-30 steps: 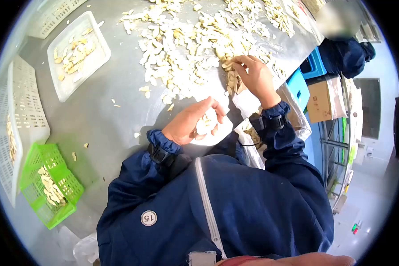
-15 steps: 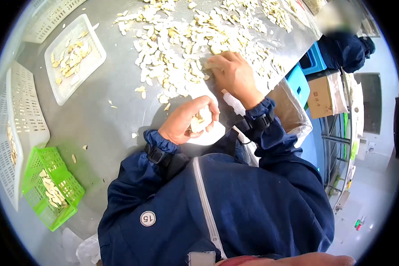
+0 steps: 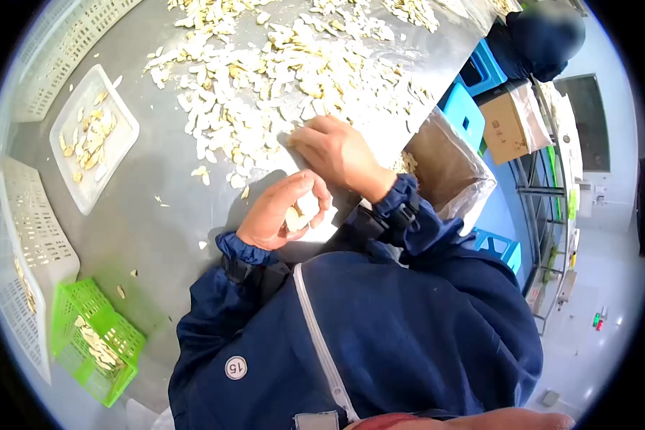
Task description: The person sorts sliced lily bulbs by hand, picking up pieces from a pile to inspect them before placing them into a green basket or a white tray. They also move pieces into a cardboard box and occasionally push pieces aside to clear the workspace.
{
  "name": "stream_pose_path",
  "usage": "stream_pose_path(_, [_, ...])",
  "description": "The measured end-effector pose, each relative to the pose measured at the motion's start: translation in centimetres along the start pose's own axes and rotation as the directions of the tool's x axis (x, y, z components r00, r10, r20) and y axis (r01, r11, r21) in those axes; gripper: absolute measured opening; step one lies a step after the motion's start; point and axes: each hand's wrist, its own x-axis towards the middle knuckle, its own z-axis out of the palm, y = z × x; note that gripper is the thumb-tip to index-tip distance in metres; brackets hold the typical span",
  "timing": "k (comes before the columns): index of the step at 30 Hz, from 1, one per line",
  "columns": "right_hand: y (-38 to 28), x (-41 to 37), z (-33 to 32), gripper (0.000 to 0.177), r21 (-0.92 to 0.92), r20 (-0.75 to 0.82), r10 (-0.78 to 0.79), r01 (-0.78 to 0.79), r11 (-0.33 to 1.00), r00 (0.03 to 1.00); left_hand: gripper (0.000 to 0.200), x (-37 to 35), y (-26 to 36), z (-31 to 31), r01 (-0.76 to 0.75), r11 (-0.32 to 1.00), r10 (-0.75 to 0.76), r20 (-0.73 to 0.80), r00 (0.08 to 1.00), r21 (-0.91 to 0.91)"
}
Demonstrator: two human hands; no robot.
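My left hand is curled around several pale dried slices, held just above the table edge close to my body. My right hand reaches down at the near edge of a wide spread of the same kind of slices. Its fingers are bent and pressed together against the metal table; the fingertips are hidden, so what they pinch cannot be made out. A few loose slices lie left of the spread.
At left are a white tray holding some slices, white perforated baskets and a green basket with slices. Right of my arm stands a plastic-lined box. Blue stools, a cardboard carton and another person are beyond.
My right hand has moved left and nearer to my left hand along the edge of the spread. My left hand still holds its slices. The whole view has shifted slightly.
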Motion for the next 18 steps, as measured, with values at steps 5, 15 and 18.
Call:
stream_pose_path(5, [2.5, -2.5, -3.4, 0.020, 0.041, -0.143, 0.242, -0.239, 0.970, 0.960, 0.039, 0.0, -0.2, -1.3, 0.050, 0.999, -0.052, 0.096, 0.994, 0.020])
stream_pose_path(15, [5.4, -1.9, -3.3, 0.016, -0.229, -0.254, 0.241, -0.300, 0.926, 0.937, 0.039, 0.2, -0.3, -0.9, 0.026, 1.000, -0.026, 0.063, 0.998, -0.013])
stream_pose_path(18, [5.3, -1.6, -3.2, 0.019, -0.205, -0.173, 0.307, -0.339, 0.918, 0.936, 0.039, 0.1, 0.0, -1.2, 0.035, 0.999, -0.035, 0.076, 0.996, 0.001])
